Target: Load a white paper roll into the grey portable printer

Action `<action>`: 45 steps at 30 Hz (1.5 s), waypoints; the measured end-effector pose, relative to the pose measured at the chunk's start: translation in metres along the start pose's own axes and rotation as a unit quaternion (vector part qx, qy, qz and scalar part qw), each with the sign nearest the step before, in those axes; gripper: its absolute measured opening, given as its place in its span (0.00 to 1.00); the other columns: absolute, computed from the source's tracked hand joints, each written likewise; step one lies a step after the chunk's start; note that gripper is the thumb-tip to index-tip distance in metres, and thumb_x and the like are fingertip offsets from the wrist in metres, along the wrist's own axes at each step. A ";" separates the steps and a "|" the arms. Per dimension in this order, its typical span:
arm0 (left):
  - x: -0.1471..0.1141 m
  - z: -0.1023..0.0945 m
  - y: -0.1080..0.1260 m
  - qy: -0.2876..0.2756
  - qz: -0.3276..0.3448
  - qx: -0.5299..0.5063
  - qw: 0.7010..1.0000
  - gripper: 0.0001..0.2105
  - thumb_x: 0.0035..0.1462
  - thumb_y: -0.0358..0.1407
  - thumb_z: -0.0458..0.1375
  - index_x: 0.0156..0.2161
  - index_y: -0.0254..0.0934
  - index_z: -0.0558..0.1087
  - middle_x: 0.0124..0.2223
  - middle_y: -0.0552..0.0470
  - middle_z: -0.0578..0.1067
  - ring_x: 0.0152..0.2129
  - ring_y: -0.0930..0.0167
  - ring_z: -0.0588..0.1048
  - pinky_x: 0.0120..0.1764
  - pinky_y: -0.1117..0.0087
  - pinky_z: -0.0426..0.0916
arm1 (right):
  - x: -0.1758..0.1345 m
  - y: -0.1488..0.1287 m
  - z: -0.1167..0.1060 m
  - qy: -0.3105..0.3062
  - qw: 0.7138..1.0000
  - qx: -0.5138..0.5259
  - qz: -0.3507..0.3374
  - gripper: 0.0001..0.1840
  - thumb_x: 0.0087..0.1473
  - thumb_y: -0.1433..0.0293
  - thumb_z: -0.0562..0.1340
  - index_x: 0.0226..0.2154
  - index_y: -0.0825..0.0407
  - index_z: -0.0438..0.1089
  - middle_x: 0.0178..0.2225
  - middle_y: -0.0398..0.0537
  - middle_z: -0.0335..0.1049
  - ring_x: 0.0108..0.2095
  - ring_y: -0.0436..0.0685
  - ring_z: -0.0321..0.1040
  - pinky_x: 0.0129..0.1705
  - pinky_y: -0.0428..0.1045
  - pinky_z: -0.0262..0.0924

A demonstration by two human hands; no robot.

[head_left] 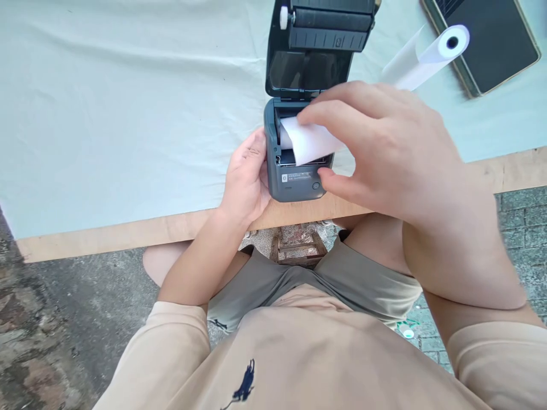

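A small dark grey label printer [294, 185] rests at the table's near edge with its lid [307, 62] raised. My left hand [248, 176] grips its left side, thumb along the casing. Inside the printer's compartment sits a white paper roll [314, 139], its loose end lifted over the front. Above it is my right hand [384, 142], with thumb and fingers spread apart. A fingertip is at the top of the paper, and the thumb is by the front panel near the power button [316, 186]. The right part of the roll is hidden behind this hand.
A second white paper roll [444, 51], partly unwound, lies at the upper right against a dark phone-like device [496, 45]. Pale cloth [128, 114] covers the table, with a bare wooden edge [119, 230] in front of my lap.
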State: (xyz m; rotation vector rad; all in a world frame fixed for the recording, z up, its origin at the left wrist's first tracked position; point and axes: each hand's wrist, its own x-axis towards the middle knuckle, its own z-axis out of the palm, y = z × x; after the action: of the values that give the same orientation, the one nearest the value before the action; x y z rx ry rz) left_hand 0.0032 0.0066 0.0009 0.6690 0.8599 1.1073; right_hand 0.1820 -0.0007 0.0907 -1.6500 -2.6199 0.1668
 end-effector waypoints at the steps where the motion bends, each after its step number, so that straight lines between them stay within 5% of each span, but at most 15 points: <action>1: 0.000 0.000 0.000 0.002 0.001 0.006 1.000 0.12 0.64 0.45 0.54 0.41 0.41 0.76 0.40 0.56 0.79 0.43 0.67 0.80 0.52 0.62 0.75 | -0.003 0.002 0.005 0.016 1.000 -0.001 -0.005 0.25 0.54 0.69 0.57 0.55 0.40 0.59 0.59 0.40 0.63 0.50 0.62 0.67 0.43 0.56 0.59; 6: 0.002 -0.001 -0.002 0.008 0.007 0.017 1.000 0.14 0.64 0.46 0.54 0.41 0.41 0.76 0.41 0.55 0.80 0.49 0.65 0.78 0.58 0.61 0.71 | -0.006 0.011 0.028 0.068 0.997 -0.010 -0.045 0.25 0.56 0.76 0.50 0.54 0.40 0.61 0.57 0.37 0.67 0.50 0.58 0.66 0.45 0.54 0.57; 12: 0.002 0.000 0.000 -0.001 0.002 0.003 1.000 0.13 0.64 0.44 0.53 0.42 0.39 0.76 0.40 0.53 0.81 0.49 0.66 0.79 0.61 0.61 0.69 | -0.005 0.023 0.034 0.140 0.983 -0.015 -0.116 0.18 0.54 0.69 0.55 0.49 0.43 0.62 0.47 0.36 0.73 0.48 0.59 0.66 0.43 0.55 0.54; 19: 0.003 -0.001 -0.002 -0.006 0.002 0.023 1.000 0.16 0.62 0.50 0.54 0.43 0.40 0.75 0.43 0.51 0.81 0.58 0.62 0.73 0.61 0.59 0.68 | -0.007 0.025 0.044 0.205 0.960 0.047 -0.186 0.12 0.57 0.62 0.58 0.45 0.44 0.66 0.49 0.35 0.71 0.51 0.61 0.64 0.46 0.57 0.54; 25: 0.002 0.000 0.002 -0.026 -0.008 0.012 1.000 0.14 0.60 0.48 0.56 0.42 0.41 0.75 0.43 0.50 0.80 0.57 0.61 0.73 0.59 0.58 0.71 | -0.003 0.026 0.050 0.187 0.960 0.071 -0.194 0.10 0.57 0.64 0.61 0.43 0.44 0.65 0.48 0.36 0.71 0.53 0.60 0.64 0.45 0.57 0.52; 30: 0.001 -0.007 0.000 -0.087 -0.004 0.023 0.996 0.22 0.48 0.46 0.68 0.47 0.41 0.73 0.43 0.51 0.79 0.56 0.57 0.74 0.53 0.58 0.76 | -0.002 0.026 0.052 0.199 0.954 0.102 -0.200 0.10 0.56 0.64 0.61 0.42 0.45 0.66 0.47 0.37 0.72 0.52 0.60 0.64 0.45 0.58 0.53; 45: 0.004 -0.011 -0.005 -0.091 0.020 0.050 0.994 0.25 0.42 0.40 0.72 0.47 0.41 0.71 0.43 0.51 0.78 0.49 0.60 0.79 0.41 0.66 0.79 | 0.004 0.028 0.063 0.227 0.945 0.151 -0.182 0.11 0.57 0.60 0.60 0.41 0.46 0.66 0.47 0.40 0.72 0.53 0.59 0.64 0.50 0.60 0.55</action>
State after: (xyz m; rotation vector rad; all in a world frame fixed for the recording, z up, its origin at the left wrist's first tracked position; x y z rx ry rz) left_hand -0.0027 0.0097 -0.0096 0.8600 0.7513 1.0253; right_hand 0.1994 0.0105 0.0249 -0.9501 -2.3400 0.1444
